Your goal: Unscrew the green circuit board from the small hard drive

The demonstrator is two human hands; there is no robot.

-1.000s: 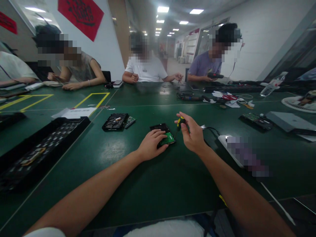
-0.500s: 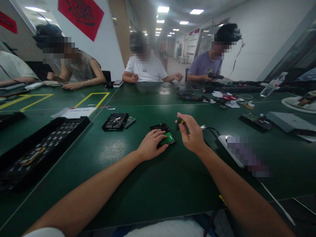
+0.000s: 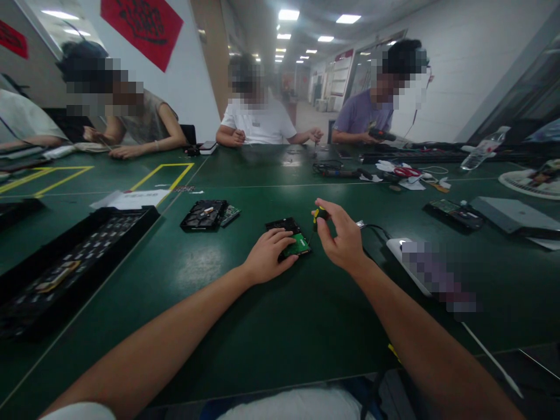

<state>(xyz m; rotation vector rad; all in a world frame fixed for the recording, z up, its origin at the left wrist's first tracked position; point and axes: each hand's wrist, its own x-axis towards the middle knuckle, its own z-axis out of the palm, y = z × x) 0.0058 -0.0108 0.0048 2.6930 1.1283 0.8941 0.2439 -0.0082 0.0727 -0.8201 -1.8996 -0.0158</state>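
Note:
A hard drive (image 3: 300, 244) with a green circuit board lies board-side up on the table in front of me. My left hand (image 3: 268, 256) holds it down, fingers across its top and thumb along the near edge, so part of the drive is covered. In my right hand (image 3: 343, 238) is a small screwdriver (image 3: 321, 215) with a black and yellow handle, pinched between thumb and fingers. Its thin shaft points down at the drive's right edge; where the tip meets it is too small to make out.
Left of the drive lie an opened black drive case (image 3: 204, 215) and a loose circuit board (image 3: 230, 216). A long black tray (image 3: 83, 262) fills the left side. To the right are a white power bank-like device (image 3: 409, 268), another drive (image 3: 455, 214) and a grey box (image 3: 516, 216). Several co-workers sit opposite.
The screwdriver handle has turned in my right fingers, showing more yellow now. My left hand and the hard drive have stayed in place.

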